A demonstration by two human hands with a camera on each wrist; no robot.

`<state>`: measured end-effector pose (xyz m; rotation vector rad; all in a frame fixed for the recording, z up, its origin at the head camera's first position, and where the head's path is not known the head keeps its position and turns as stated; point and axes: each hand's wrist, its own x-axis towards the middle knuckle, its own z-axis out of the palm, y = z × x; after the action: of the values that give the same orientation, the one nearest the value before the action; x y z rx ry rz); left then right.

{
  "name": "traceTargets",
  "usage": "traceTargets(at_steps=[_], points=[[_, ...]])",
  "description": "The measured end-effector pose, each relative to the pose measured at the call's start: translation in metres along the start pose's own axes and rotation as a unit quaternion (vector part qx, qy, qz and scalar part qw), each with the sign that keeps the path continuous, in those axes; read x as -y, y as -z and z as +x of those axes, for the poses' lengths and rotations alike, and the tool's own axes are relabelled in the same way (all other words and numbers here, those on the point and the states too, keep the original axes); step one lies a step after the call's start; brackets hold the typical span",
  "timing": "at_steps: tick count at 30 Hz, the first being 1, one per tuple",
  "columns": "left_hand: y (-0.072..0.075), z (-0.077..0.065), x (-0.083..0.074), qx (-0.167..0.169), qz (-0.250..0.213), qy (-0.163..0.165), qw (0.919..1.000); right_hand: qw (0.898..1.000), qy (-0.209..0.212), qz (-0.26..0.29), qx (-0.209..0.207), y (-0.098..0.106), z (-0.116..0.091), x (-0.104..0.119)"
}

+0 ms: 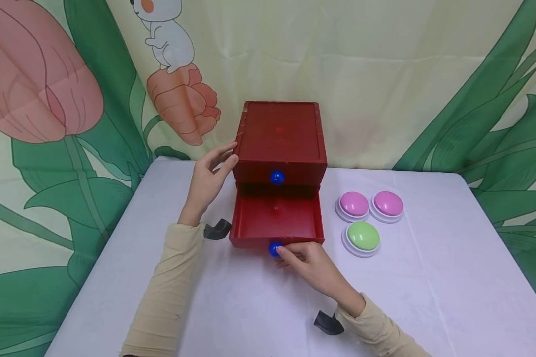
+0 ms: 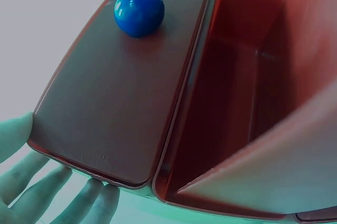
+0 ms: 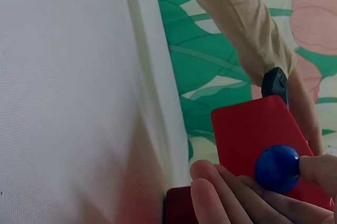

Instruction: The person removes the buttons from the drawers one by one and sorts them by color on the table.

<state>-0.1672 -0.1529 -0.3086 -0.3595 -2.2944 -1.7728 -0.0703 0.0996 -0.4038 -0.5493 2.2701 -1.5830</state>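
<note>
A red two-drawer cabinet [image 1: 279,131] stands at the back of the table, its lower drawer [image 1: 250,243] pulled out. My right hand [image 1: 314,265] pinches the round blue knob [image 1: 274,249] of that drawer between thumb and fingers; the right wrist view shows the thumb against the knob [image 3: 277,168] and the other fingers stretched beside it. The upper drawer is closed, with its own blue knob [image 1: 277,177] in front. My left hand [image 1: 205,181] rests against the cabinet's left side near the front, thumb at the edge and fingers [image 2: 42,195] relaxed along the side wall.
Right of the cabinet lie two pink push buttons [image 1: 354,204] [image 1: 388,204] and a green push button [image 1: 363,236] on white bases. A white cloth covers the table [image 1: 429,297]. A printed curtain [image 1: 362,84] hangs close behind the cabinet.
</note>
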Motion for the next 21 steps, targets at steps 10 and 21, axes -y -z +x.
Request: traceTargets(at_steps=[10, 21], points=[[-0.0001, 0.0008, -0.0013, 0.002, 0.001, -0.003, 1.0000, 1.000, 0.004, -0.002, -0.005, 0.0033, 0.0049, -0.0010], [-0.0002, 0.0006, 0.0001, 0.002, -0.001, -0.003, 1.0000, 1.000, 0.015, 0.003, -0.006, 0.0046, 0.0078, -0.0032]])
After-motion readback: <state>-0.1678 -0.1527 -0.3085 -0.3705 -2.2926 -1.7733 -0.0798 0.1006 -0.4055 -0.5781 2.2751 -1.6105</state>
